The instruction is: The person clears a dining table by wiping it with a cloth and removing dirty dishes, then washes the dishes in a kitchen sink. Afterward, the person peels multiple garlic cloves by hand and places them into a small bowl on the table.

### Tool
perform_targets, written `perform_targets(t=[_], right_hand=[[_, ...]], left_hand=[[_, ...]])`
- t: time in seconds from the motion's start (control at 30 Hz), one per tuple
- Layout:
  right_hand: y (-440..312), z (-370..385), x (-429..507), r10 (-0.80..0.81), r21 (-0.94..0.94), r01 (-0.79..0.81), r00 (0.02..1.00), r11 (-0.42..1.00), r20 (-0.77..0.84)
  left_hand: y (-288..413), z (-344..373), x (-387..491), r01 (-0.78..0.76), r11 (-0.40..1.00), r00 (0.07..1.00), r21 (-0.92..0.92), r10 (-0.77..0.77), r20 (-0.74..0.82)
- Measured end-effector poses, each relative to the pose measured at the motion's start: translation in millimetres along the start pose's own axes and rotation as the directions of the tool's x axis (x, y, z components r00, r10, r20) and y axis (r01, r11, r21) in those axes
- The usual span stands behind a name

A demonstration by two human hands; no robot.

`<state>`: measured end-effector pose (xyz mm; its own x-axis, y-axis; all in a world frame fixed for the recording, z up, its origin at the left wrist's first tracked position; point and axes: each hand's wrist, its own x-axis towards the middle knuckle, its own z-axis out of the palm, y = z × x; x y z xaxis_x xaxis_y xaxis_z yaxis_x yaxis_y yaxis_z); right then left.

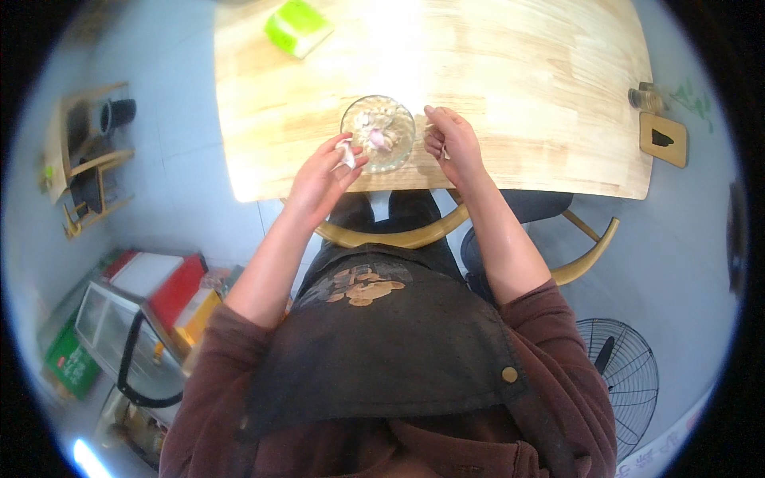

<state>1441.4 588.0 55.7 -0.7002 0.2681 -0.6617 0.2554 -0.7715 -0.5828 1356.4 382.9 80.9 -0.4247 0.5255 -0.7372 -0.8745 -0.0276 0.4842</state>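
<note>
A round clear glass bowl stands near the table's front edge. It holds many pale pieces that look like garlic cloves, with a pinkish-white clove lying on top. At the bowl's left rim my left hand holds a white and pinkish piece of garlic between its fingers. My right hand is just right of the bowl, apart from it, fingers curled and thumb against the index finger. A small pale sliver shows at its curled fingers; what else it encloses is hidden.
A green and white packet lies at the far left of the wooden table. Below the table's edge is a curved wooden chair rail. A wire-cage fan stands at right, and a glass-fronted cabinet at lower left.
</note>
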Motion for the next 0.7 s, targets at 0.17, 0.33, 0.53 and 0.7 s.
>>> perform_targets(t=[0.17,0.33,0.53,0.7], right_hand=[[3.1,8.2,18.4,-0.031,-0.23,0.05,0.996,0.972,0.086],[8.8,29.4,37.8,-0.181,-0.937,0.35,0.922,0.014,0.342],[30.4,56.0,52.6,0.058,-0.832,0.234,0.97,-0.502,0.238],[9.5,56.2,44.3,0.173,-0.859,0.333,0.942,-0.39,0.287]], left_hand=[[-4.9,8.6,6.5,0.042,0.916,0.999,0.399,-0.036,-0.024],[-4.3,-7.5,0.9,0.04,0.864,0.999,0.501,-0.045,0.0],[-9.4,-24.6,-9.2,0.099,0.844,0.995,0.527,-0.092,-0.039],[-10.2,-34.7,-13.4,0.096,0.864,0.995,0.494,-0.086,-0.044]])
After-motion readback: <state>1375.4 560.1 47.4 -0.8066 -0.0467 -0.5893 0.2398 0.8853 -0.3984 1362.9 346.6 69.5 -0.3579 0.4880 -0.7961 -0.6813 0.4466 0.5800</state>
